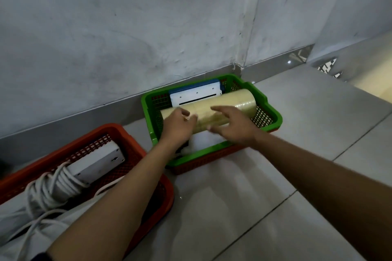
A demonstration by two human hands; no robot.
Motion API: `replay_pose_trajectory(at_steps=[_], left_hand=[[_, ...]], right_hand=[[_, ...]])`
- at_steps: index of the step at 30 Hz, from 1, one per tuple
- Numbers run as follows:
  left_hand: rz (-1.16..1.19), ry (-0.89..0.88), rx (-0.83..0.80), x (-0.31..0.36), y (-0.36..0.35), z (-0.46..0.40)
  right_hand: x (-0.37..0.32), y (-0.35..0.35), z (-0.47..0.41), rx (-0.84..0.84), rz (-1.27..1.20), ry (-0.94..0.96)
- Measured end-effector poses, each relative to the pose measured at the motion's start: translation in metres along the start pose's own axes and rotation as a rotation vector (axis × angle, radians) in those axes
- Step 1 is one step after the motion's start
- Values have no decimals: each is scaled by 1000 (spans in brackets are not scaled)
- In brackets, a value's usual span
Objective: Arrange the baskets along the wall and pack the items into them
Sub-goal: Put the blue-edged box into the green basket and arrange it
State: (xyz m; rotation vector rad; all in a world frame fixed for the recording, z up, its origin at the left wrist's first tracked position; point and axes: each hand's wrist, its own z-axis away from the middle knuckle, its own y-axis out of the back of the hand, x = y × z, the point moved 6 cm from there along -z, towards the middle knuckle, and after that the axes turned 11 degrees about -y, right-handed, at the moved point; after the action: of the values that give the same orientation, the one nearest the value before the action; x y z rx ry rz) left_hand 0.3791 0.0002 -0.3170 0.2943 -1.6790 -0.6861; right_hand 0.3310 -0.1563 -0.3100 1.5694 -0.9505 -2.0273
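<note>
A green basket (267, 101) stands against the wall, nested in a red basket whose front edge shows beneath it. A long stack of clear yellowish tape rolls (231, 101) lies across the green one, in front of a white and blue flat device (195, 93). My left hand (177, 127) rests on the stack's left end, fingers curled on it. Fingers spread, my right hand (233, 127) lies over the stack's middle. To the left, a red basket (89, 135) contains a white power strip (97, 163) with its coiled cable (51, 188).
The grey wall and its skirting run behind both baskets, with a corner just behind the green one. Pale floor tiles stretch to the right and front. A light cloth (31, 229) lies at the lower left, over the red basket's near side.
</note>
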Motion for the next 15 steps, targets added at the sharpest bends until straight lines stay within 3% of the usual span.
replay_pose_trajectory(at_steps=[4,7,11,15], left_hand=[[-407,-308,-223,4,-17,53],[-723,-453,-240,2,-15,84],[-929,-289,-254,-12,-1,88],[-950,-190,-322,-15,-11,81]], right_hand=[[25,-10,46,107,344,95],[39,-7,71,174,397,93],[43,-9,82,182,308,11],[38,-15,75,211,232,-44]])
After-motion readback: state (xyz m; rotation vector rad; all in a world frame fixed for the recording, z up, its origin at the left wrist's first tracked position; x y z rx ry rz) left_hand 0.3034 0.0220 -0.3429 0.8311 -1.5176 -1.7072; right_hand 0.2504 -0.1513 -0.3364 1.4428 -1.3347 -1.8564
